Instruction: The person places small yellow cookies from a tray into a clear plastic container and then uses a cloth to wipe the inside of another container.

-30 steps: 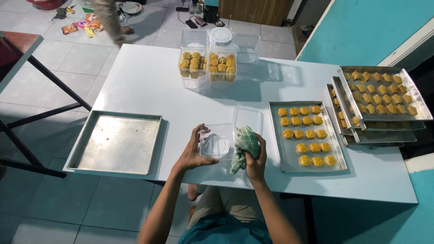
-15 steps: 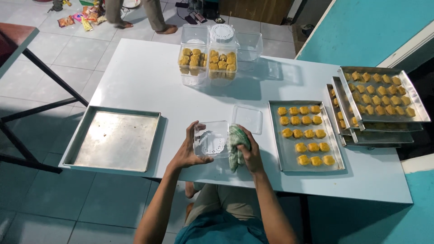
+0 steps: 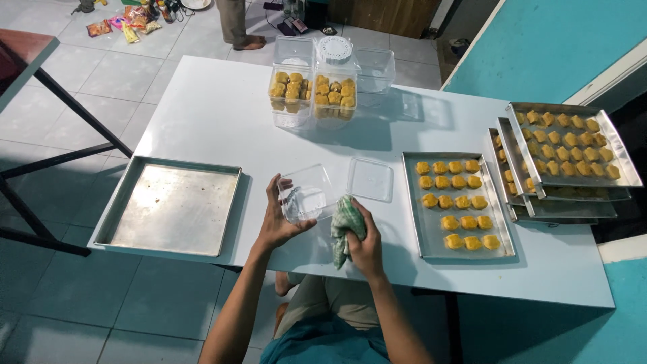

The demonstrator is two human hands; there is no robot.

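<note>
hands at the white table (image 3: 222, 114): your left hand (image 3: 280, 219) grips a clear container (image 3: 306, 195), unfilled; your right hand (image 3: 360, 239) clutches a green cloth (image 3: 345, 222) beside it.

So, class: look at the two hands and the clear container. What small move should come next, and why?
Probably push the green cloth in the right hand into the clear plastic container and wipe its inside. The left hand holds the container tilted with its opening toward the cloth, which sits just beside it, and the lid lies apart on the white table.

Empty steel tray (image 3: 172, 209), cookie trays (image 3: 458, 205) (stack at rt), filled jars (image 3: 313, 94), lid (image 3: 371, 179).
</note>
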